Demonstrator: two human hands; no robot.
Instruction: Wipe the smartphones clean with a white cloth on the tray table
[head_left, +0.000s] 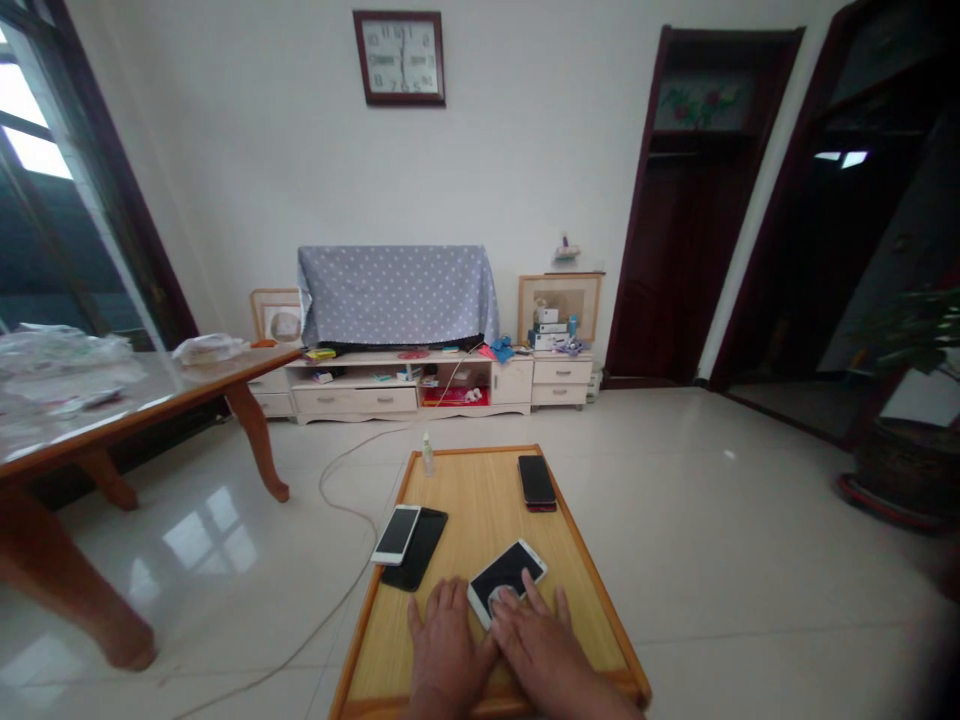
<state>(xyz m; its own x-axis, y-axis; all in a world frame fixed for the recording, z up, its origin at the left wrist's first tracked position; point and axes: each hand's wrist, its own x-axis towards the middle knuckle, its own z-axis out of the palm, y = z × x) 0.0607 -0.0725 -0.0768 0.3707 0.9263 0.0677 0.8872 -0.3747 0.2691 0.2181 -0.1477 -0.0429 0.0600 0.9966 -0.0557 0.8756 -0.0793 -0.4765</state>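
Observation:
A white smartphone (512,572) with a dark screen lies aslant on the small wooden table (480,480). My right hand (540,640) rests over its near end, some fingers stretched across the screen. Under the thumb side of that hand shows a small whitish wipe (501,597), pressed against the glass; its shape is partly hidden. My left hand (448,640) lies flat on the wood at the phone's left, fingers extended, holding nothing. Further left, another white smartphone (397,532) lies partly on a black flat phone or case (420,555).
Near the far right corner is a dark phone (535,480) with a red-edged item beneath. A small clear bottle (427,458) stands at the far left corner. A cable (330,600) runs across the floor, and a larger table (247,365) stands left.

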